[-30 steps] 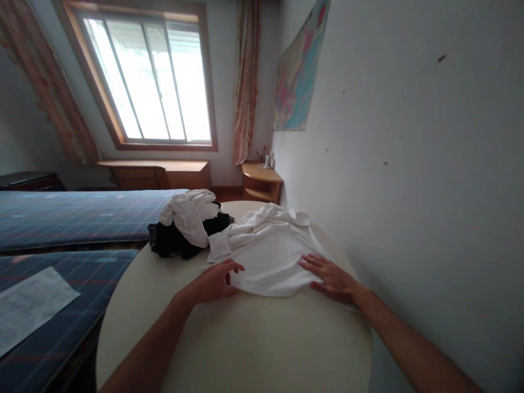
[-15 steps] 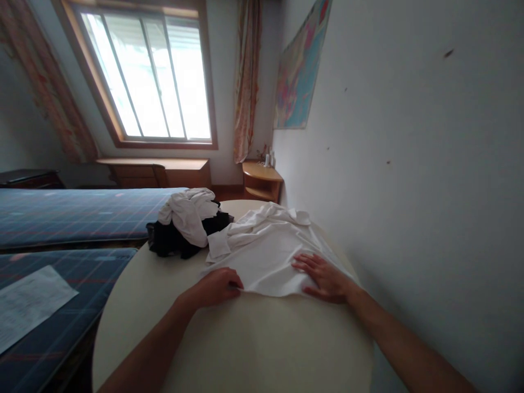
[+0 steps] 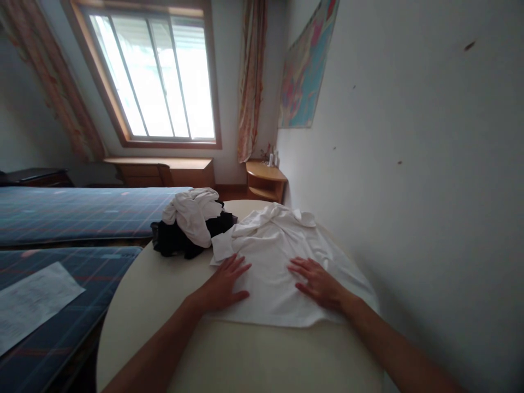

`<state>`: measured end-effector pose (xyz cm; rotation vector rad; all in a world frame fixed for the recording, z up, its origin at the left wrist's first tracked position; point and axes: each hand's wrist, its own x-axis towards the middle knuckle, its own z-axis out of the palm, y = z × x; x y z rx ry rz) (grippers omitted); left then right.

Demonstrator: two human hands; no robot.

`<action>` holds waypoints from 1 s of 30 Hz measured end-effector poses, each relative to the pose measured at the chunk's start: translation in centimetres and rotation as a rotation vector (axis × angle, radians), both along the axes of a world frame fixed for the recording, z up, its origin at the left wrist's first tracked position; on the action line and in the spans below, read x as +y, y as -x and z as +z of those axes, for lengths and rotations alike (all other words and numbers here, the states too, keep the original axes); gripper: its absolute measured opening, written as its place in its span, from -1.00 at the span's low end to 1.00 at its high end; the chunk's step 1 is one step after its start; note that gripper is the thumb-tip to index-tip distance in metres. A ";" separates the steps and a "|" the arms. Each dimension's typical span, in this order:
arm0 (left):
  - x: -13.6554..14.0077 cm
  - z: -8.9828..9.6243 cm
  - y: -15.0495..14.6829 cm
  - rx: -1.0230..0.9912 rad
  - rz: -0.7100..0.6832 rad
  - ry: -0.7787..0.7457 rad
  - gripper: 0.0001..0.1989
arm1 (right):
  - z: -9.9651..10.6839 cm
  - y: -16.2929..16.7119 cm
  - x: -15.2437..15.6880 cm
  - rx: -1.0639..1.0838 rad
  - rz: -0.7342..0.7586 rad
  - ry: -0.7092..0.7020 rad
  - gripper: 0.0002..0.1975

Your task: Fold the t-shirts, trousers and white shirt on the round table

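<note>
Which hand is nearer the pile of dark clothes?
Left: the left hand is just below the pile of dark clothes; the right hand is farther off, across the white shirt.

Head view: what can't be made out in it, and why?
In the head view:
White collared shirt: patches under the left hand and the right hand, covered by them.
Black cloth: partly hidden under bunched white cloth.
Paper sheet: left end cut off by the picture's edge; marks blurred.
Wall map: top cut off; details blurred.
Window: outside scene washed out by glare.
</note>
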<state>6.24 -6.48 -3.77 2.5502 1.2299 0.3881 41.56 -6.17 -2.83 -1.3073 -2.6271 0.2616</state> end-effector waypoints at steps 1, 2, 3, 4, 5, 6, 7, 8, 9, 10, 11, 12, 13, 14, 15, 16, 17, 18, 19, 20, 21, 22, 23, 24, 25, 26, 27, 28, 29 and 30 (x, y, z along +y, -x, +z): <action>0.1 -0.3 0.1 0.056 0.005 0.021 -0.26 | -0.2 0.4 0.0 -0.014 0.028 0.018 -0.38; 0.1 -0.4 0.1 0.100 0.011 0.042 -0.25 | -0.2 0.6 -0.1 -0.032 0.053 0.034 -0.34; 0.0 -0.3 0.0 0.134 0.019 0.060 -0.26 | -0.2 0.8 -0.3 -0.050 0.075 0.043 -0.29; -0.2 -0.1 -0.1 0.163 0.029 0.076 -0.26 | -0.1 0.8 -0.4 -0.067 0.096 0.047 -0.26; -0.4 0.3 -0.3 0.192 0.039 0.098 -0.25 | 0.1 0.8 -0.6 -0.083 0.119 0.050 -0.24; -0.7 0.7 -0.6 0.220 0.047 0.126 -0.23 | 0.2 0.7 -0.8 -0.094 0.140 0.050 -0.23; -1.1 1.3 -0.9 0.249 0.052 0.160 -0.20 | 0.4 0.5 -1.1 -0.099 0.162 0.051 -0.23; -1.5 1.9 -1.1 0.276 0.054 0.195 -0.17 | 0.5 0.4 -1.4 -0.101 0.181 0.053 -0.23; -2.0 2.6 -1.4 0.300 0.054 0.227 -0.14 | 0.5 0.3 -1.7 -0.099 0.198 0.055 -0.23; -2.6 3.2 -1.7 0.318 0.056 0.249 -0.11 | 0.6 0.2 -2.1 -0.094 0.211 0.058 -0.22; -3.3 3.8 -1.9 0.330 0.060 0.259 -0.09 | 0.7 0.2 -2.5 -0.086 0.223 0.061 -0.21; -4.1 4.5 -2.1 0.337 0.065 0.259 -0.07 | 0.8 0.2 -3.1 -0.076 0.235 0.063 -0.19; -4.8 5.1 -2.3 0.339 0.072 0.251 -0.08 | 0.9 0.3 -3.7 -0.063 0.250 0.067 -0.18; -5.6 5.7 -2.4 0.341 0.078 0.237 -0.14 | 1.2 0.6 -4.3 -0.045 0.268 0.070 -0.18; -6.2 6.3 -2.6 0.344 0.088 0.220 -0.24 | 1.5 0.9 -5.0 -0.023 0.292 0.074 -0.18; -6.7 6.8 -2.7 0.355 0.105 0.200 -0.37 | 1.9 1.3 -5.6 0.005 0.318 0.079 -0.21; -6.9 7.2 -2.9 0.372 0.120 0.180 -0.48 | 2.3 1.7 -6.2 0.039 0.345 0.087 -0.24; -6.9 7.5 -3.1 0.392 0.136 0.160 -0.54 | 2.6 2.2 -6.6 0.077 0.366 0.096 -0.29; -6.7 7.6 -3.3 0.409 0.147 0.137 -0.57 | 2.8 2.6 -6.9 0.115 0.372 0.101 -0.35; -6.1 7.5 -3.5 0.414 0.147 0.111 -0.59 | 3.0 3.0 -6.9 0.147 0.361 0.099 -0.42; -5.4 7.1 -3.7 0.401 0.134 0.079 -0.62 | 2.9 3.4 -6.7 0.166 0.337 0.090 -0.49; -4.6 6.5 -4.0 0.372 0.119 0.036 -0.67 | 2.8 3.6 -6.2 0.170 0.301 0.070 -0.56; -3.7 5.7 -4.2 0.313 0.086 -0.022 -0.70 | 2.4 3.7 -5.6 0.160 0.257 0.043 -0.60; -2.8 4.7 -4.5 0.247 0.051 -0.097 -0.68 | 2.0 3.7 -4.8 0.137 0.208 0.016 -0.62; -2.0 3.6 -4.6 0.197 0.040 -0.176 -0.62 | 1.5 3.7 -4.0 0.110 0.153 -0.009 -0.60; -1.4 2.5 -4.7 0.165 0.045 -0.215 -0.54 | 1.0 3.6 -3.3 0.079 0.095 -0.023 -0.55; -0.9 1.5 -4.7 0.143 0.067 -0.214 -0.47 | 0.4 3.4 -2.7 0.051 0.039 -0.026 -0.49; -0.7 0.6 -4.6 0.139 0.097 -0.179 -0.42 | 0.0 3.4 -2.3 0.027 -0.009 -0.020 -0.43; -0.7 -0.1 -4.4 0.142 0.130 -0.136 -0.36 | -0.5 3.3 -2.2 0.006 -0.045 -0.007 -0.36; -0.9 -0.6 -4.1 0.152 0.157 -0.088 -0.31 | -0.8 3.4 -2.3 -0.009 -0.068 0.007 -0.30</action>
